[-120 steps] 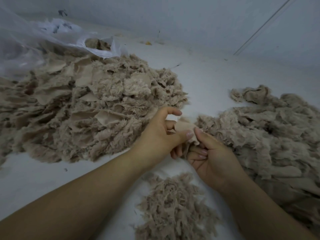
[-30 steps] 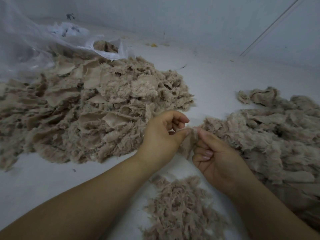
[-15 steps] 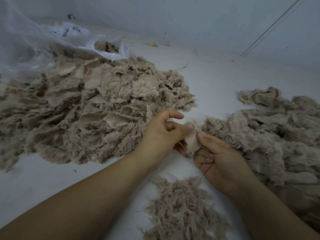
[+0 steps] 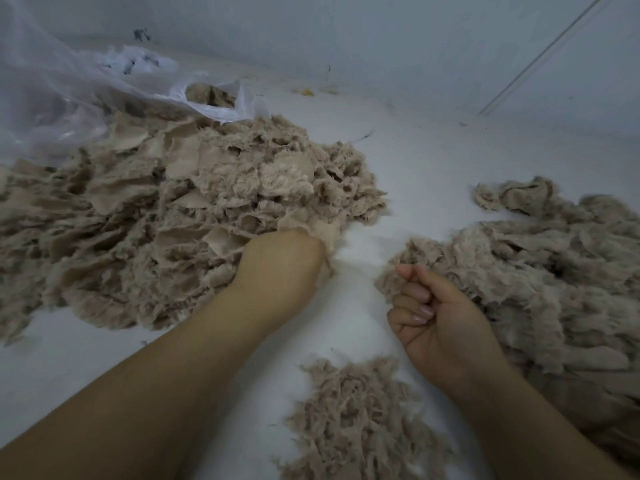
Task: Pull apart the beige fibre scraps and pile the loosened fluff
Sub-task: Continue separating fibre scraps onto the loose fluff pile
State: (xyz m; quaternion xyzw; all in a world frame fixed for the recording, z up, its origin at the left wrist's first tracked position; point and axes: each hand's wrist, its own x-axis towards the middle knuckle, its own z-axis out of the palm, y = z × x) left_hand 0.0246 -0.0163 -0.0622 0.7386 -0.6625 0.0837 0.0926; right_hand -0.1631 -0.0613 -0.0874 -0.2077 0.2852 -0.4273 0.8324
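A big heap of beige fibre scraps [image 4: 156,220] covers the left of the white surface. My left hand [image 4: 280,268] is at its near right edge with its back to me, fingers curled out of sight, gripping a beige scrap [image 4: 323,235] that sticks out past the knuckles. My right hand [image 4: 436,323] rests palm up at the near edge of a second beige heap [image 4: 540,271] on the right, its fingers curled in on the palm with nothing seen in them. A small pile of loosened fluff [image 4: 356,424] lies near me between my forearms.
A clear plastic bag [image 4: 69,91] with more scraps in its mouth lies behind the left heap. The white surface [image 4: 415,161] shows between the heaps and runs back to a pale wall [image 4: 381,36].
Both hands were pinching one scrap between them. They have parted: my left hand went left to the big heap, and my right hand dropped back, empty.
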